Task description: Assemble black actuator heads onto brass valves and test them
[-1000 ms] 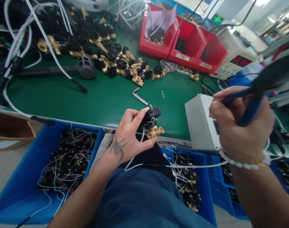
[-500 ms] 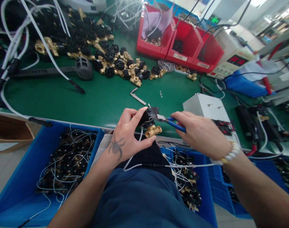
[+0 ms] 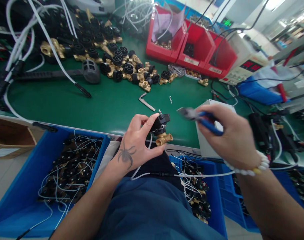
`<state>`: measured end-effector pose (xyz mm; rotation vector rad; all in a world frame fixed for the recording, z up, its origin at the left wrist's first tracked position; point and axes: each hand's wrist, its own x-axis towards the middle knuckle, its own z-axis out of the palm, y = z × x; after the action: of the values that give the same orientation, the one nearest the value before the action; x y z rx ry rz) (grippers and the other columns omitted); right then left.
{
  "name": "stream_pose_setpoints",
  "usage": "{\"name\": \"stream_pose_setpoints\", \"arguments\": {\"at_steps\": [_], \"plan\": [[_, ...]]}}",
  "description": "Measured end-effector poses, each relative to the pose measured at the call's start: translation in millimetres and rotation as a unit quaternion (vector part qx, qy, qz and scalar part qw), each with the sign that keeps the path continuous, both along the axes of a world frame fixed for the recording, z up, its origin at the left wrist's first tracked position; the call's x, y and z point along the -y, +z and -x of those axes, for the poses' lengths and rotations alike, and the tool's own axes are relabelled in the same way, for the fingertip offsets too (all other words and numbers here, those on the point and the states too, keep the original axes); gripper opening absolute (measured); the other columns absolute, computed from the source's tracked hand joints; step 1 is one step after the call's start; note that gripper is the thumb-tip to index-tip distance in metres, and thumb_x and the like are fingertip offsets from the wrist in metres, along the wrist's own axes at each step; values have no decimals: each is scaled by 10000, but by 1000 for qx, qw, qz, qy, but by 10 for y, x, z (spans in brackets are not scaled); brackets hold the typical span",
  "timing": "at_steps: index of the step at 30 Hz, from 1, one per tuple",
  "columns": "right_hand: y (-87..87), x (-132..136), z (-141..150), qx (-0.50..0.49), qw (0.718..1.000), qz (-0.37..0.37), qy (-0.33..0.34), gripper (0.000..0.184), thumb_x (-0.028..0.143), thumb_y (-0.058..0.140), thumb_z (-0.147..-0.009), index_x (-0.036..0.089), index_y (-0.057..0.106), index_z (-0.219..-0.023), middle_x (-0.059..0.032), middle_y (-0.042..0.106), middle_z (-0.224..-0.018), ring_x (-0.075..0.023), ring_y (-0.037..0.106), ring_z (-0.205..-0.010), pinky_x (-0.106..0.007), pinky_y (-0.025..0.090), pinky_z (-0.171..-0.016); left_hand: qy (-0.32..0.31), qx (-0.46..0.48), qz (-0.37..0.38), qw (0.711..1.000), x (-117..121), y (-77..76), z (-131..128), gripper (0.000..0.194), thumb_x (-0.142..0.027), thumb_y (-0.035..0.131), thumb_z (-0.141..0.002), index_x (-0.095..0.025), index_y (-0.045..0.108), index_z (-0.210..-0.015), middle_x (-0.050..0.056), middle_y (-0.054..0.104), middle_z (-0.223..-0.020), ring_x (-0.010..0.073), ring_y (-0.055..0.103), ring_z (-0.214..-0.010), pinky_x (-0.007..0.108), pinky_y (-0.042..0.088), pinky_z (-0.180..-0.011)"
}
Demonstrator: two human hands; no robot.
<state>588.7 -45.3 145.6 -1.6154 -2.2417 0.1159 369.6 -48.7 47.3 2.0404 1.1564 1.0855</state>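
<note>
Pulled the blue-handled pliers (image 3: 200, 117) back off the valve since half a second ago; their nose now sits just right of it, apart, blurred. Right hand (image 3: 227, 136) is clenched round the pliers' handles. Left hand (image 3: 134, 145) hasn't shifted: thumb and fingers grasp the small brass valve with black plastic top (image 3: 161, 129), held upright above the green bench mat (image 3: 112, 103) edge. White lead (image 3: 142, 173) hangs from the valve across my lap. White plastic box (image 3: 207, 143) behind my right hand. Blue crate of wired valves (image 3: 22, 203) below-left of left hand, a second blue crate (image 3: 217, 213) below the right. Loose brass-and-black fittings pile (image 3: 127, 68) well beyond both.
</note>
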Motion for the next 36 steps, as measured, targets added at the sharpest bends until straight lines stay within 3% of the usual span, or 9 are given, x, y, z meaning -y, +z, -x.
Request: {"name": "stream_pose_setpoints", "arguments": {"at_steps": [3,8,13,18,23,28,30,33,36], "plan": [[-10,-8,-14,-62,992,-77,-79,108,232,530,-922,219,609,-994,-43,635,-843,-160,569,-657,-300,455,-614,1,22,21,1000,-7,-5,11,724,-354,756,-771,-176,497,-1423,89,511,-1146,220,568,-1030,390,566,-909],[-38,-62,-58,75,992,97,36,154,176,549,-831,207,658,-935,-39,650,-788,-166,567,-634,-298,431,-585,4,23,27,999,-7,-19,21,748,-362,768,-754,-199,490,-1428,83,509,-1151,228,570,-1045,401,578,-916],[-70,-64,-63,-135,979,-126,-91,102,229,578,-897,197,614,-987,-40,646,-860,-137,557,-656,-290,457,-623,3,34,26,999,-15,-25,7,731,-347,763,-757,-189,501,-1421,79,510,-1138,220,578,-1024,397,576,-923],[-82,-46,-34,64,990,117,46,131,208,530,-866,202,631,-949,-43,642,-779,-166,561,-624,-302,417,-563,6,29,21,999,-17,-28,10,744,-351,767,-748,-146,508,-1416,93,518,-1135,230,580,-1029,404,580,-921],[-82,-52,-61,-93,987,-100,-79,114,261,526,-940,216,584,-1027,-54,628,-892,-161,579,-698,-306,472,-637,-2,32,26,999,-18,-29,19,734,-352,754,-769,-155,500,-1428,92,513,-1147,221,584,-1036,386,578,-923],[-141,-69,-57,27,996,69,45,150,217,527,-880,212,623,-996,-24,598,-741,-162,542,-600,-297,427,-555,6,24,19,1000,-21,-21,15,736,-354,757,-760,-112,516,-1412,100,526,-1127,218,581,-1007,390,585,-908],[-120,-68,-45,30,997,58,39,144,200,543,-871,207,634,-983,-34,625,-783,-170,573,-656,-303,444,-597,7,27,26,999,-19,-17,12,735,-355,757,-760,-125,514,-1414,98,525,-1136,219,581,-1016,393,584,-917],[-106,-55,-26,-69,992,-79,-76,122,235,521,-924,219,605,-1011,-38,632,-850,-164,578,-688,-301,453,-620,1,27,30,999,-21,-14,9,736,-352,756,-759,-134,510,-1418,97,524,-1144,221,580,-1024,396,580,-922],[-108,-52,-25,1,999,20,-28,115,215,506,-897,217,606,-954,-35,624,-801,-155,544,-614,-289,407,-553,1,25,27,999,-24,-15,9,739,-350,759,-758,-139,508,-1420,92,523,-1136,218,577,-1021,387,580,-924]]}}
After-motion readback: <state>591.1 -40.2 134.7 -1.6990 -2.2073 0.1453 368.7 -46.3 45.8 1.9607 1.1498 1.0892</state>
